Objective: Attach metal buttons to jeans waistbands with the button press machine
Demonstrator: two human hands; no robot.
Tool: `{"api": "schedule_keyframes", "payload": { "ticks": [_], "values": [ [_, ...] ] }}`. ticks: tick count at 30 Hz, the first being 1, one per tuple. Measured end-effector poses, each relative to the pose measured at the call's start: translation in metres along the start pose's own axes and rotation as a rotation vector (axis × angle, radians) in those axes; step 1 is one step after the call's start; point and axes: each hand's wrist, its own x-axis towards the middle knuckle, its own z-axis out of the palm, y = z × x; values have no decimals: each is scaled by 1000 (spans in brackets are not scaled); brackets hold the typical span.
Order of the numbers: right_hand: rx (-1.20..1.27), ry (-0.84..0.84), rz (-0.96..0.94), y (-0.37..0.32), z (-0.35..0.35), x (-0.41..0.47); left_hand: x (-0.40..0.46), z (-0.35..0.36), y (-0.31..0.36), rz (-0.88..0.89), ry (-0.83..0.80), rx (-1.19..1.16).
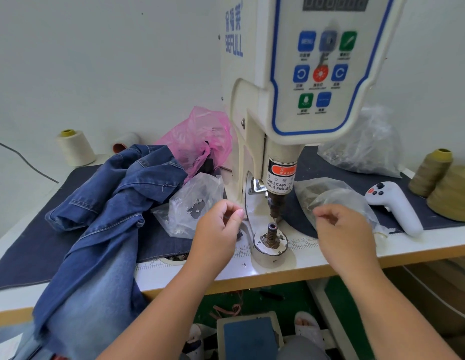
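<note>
Cream thread cone (76, 148): waxy cone, upright at the table's far left edge, just off the dark cloth mat (23, 245).
Jeans (101, 216): blue denim, crumpled in a heap on the left of the table (397, 252); faded leg hangs over the front edge. Long axis runs from the far left to the near front edge.
Pink bag (200, 136): thin crinkled plastic, behind the jeans, against the machine's left side.
Clear bag, left (192, 203): wrinkled film with small metal pieces inside, between jeans and machine.
Left hand (218, 229): above the front edge, left of the lower die; fingers curled, thumb meeting fingertips. What it pinches, if anything, is too small to tell.
Button press machine (304, 74): cream casing, blue-edged panel with coloured buttons. Punch (275, 206) points straight down.
Lower die (271, 235): dark ribbed metal post, upright on a round worn base, bare on top, at the front edge.
Right hand (343, 229): right of the die; fingers loosely curled, thumb near forefinger. Grasp cannot be told.
Clear bags, right (330, 196): crumpled film, behind the right hand.
White handle (395, 206): smooth plastic with small buttons, lying on the mat.
Olive thread cones (444, 183): wound thread, far right edge.
</note>
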Motion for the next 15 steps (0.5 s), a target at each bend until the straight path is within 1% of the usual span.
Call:
{"api": "schedule_keyframes", "payload": {
  "ticks": [2,4,6,9,12,13,15],
  "values": [
    [-224,-6,-13,5,-7,12,3,-2,0,-5,0,-1],
    [-436,-117,36,9,-10,25,5,-1,-2,-18,-8,-7],
    [-591,-248,140,8,-12,37,5,1,-3,-26,-21,5],
    [-657,-320,202,9,-12,52,4,5,-7,-27,-33,29],
    [-658,-383,244,10,-11,63,4,7,-10,-37,-40,39],
    [-663,-378,216,12,-11,64,4,7,-11,-39,-41,43],
    [-675,-306,68,17,-12,61,5,7,-12,-37,-40,49]
  ]
}}
